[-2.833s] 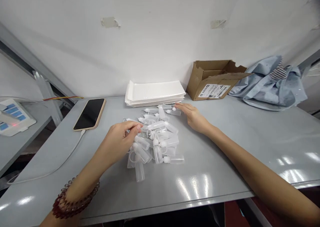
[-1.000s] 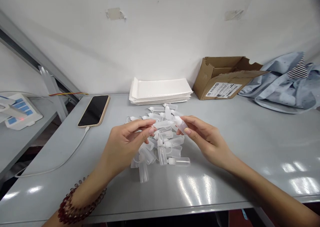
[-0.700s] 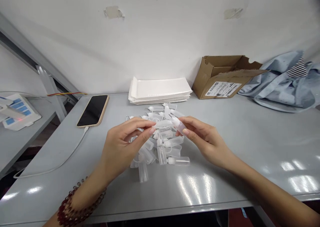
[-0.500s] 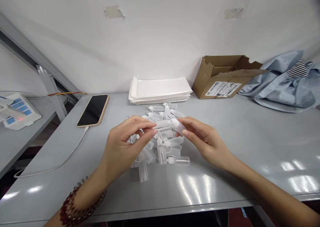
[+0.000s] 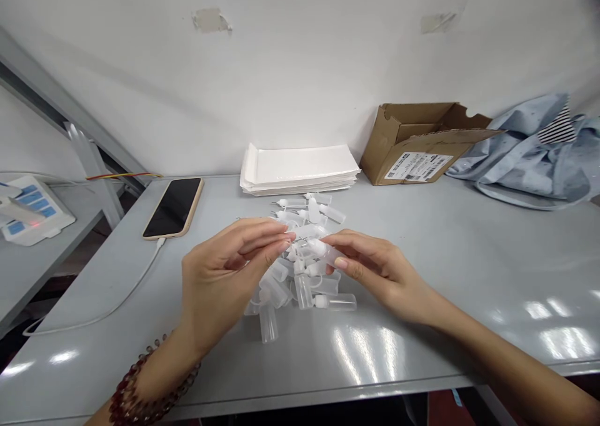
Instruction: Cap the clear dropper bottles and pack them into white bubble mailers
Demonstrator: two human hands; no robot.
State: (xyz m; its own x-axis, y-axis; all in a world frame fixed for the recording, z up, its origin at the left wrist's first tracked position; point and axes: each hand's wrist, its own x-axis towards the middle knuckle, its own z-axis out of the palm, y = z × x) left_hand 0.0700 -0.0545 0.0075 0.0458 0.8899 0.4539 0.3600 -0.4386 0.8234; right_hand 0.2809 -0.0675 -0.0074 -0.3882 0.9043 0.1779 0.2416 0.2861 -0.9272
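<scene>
Between the thumb and fingers of my right hand (image 5: 375, 267) is a small translucent needle-tip squeeze bottle (image 5: 330, 255), its white cap and thin needle pointing left. My left hand (image 5: 234, 257) is pinched closed just left of the needle; whatever its fingertips hold, if anything, is too small to make out. Below and around both hands lies a pile of similar bottles (image 5: 304, 290), several with white caps and fine needles. My left hand covers part of this pile.
On the grey table (image 5: 450, 270), a stack of white envelopes (image 5: 300, 167) lies against the wall. An open cardboard box (image 5: 412, 145) and pale blue fabric (image 5: 529, 157) are at back right. A charging phone (image 5: 173, 207) lies left, its white cable (image 5: 145, 275) running along the table.
The bottle in my right hand has tipped from pointing up-left to nearly level, and its needle has come down toward my left fingertips. My left hand has shifted slightly left.
</scene>
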